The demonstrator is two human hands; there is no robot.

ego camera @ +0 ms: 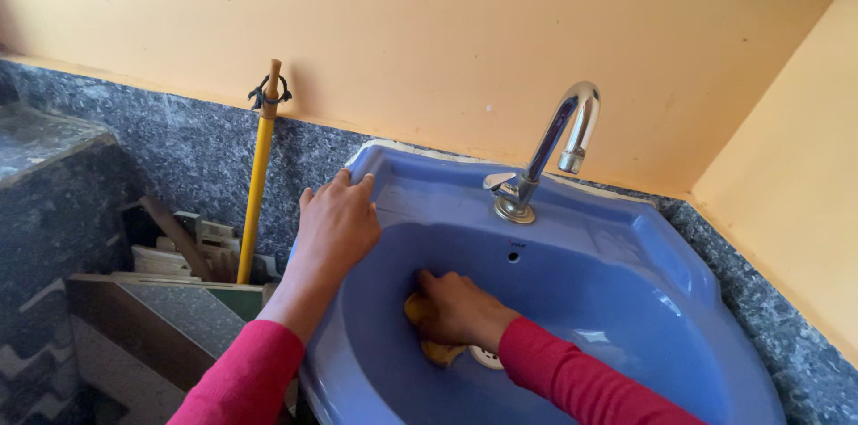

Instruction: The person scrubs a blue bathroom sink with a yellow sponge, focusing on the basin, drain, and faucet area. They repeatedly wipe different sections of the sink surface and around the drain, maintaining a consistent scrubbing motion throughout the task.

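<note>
Sponge (435,346), yellow, sits low in the bowl of the blue washbasin (626,300), pressed against the inner wall just beside the white drain (487,357). Right hand (458,307) lies over it, fingers curled down and clamped on the sponge, so only its edges show under the palm and at the wrist side. Red sleeve (581,380) runs from that wrist to the lower edge of view. Left hand (338,221) rests flat on the basin's left rim, fingers spread and holding nothing, thumb hidden. Further back, small overflow hole (513,256) in the bowl wall, then chrome tap (545,152) standing on the rear ledge, spout arched over the bowl. Left of the basin, a yellow stick handle (257,184) leans upright against the speckled grey stone wall (179,148). Orange painted wall (447,32) above.
</note>
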